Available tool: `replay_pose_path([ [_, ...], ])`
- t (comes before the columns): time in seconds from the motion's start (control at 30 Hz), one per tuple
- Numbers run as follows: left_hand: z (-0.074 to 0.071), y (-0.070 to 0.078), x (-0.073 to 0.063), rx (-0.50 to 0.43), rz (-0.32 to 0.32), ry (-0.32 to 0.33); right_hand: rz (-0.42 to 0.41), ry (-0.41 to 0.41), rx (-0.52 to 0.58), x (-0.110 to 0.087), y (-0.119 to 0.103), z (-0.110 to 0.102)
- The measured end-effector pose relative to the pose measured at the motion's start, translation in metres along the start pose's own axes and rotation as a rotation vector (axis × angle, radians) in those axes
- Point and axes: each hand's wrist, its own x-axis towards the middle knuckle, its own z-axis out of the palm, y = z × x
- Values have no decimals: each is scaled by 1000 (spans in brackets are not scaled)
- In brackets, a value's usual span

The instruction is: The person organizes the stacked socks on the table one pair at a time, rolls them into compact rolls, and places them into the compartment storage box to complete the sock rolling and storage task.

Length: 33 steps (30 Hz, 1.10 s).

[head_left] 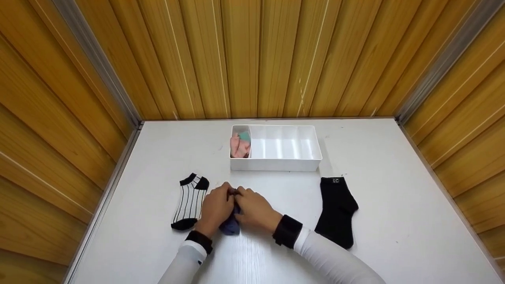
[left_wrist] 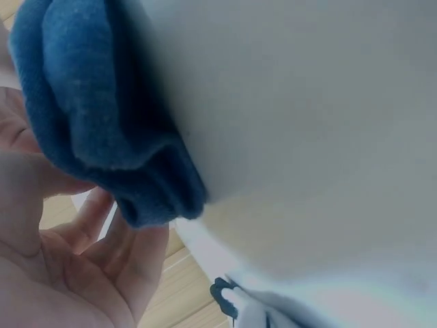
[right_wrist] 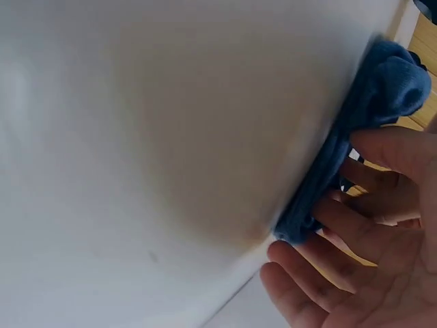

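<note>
A dark blue sock point(head_left: 230, 227), partly rolled into a bundle, lies on the table between both hands. My left hand point(head_left: 217, 207) holds its far end from the left, fingers bent around the cloth. From the right, my right hand point(head_left: 256, 209) pinches the same end; in the right wrist view thumb and fingers grip the bundle's edge point(right_wrist: 334, 150). The left wrist view shows the thick folded end of the blue sock point(left_wrist: 89, 102) up close. Left of the hands, a white sock point(head_left: 189, 203) with black stripes lies flat, slightly overlapped by the left hand.
Behind the hands stands a white divided box point(head_left: 276, 165); its leftmost compartment holds a pink and green cloth bundle point(head_left: 240, 146). A black sock point(head_left: 337, 213) lies flat at the right. Wood-patterned panels point(head_left: 256, 59) enclose the white table point(head_left: 394, 197) at the back and sides.
</note>
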Motion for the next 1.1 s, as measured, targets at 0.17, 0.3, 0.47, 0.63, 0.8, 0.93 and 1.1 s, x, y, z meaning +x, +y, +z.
replay_pose_path([
  [0.17, 0, -3, -1, -11, 42, 6, 11, 5, -7, 2, -1, -2],
  [0.3, -3, -4, -6, -7, 57, -2, 26, -4, -20, 1, -2, -3],
  [0.47, -5, -7, -14, 54, 36, -43, 42, -25, -28, 0, -2, -4],
  [0.63, -5, -6, -18, 27, 23, -93, 43, -32, -29, -3, -1, -6],
  [0.8, -1, 0, -21, -28, 28, -140, 41, -42, -13, -12, 6, -9],
  [0.93, 5, 10, -25, -43, 55, -163, 39, -49, 6, -24, 14, -13],
  [1.1, 16, 24, -32, -61, 98, -187, 38, -52, 4, -46, 23, -18],
])
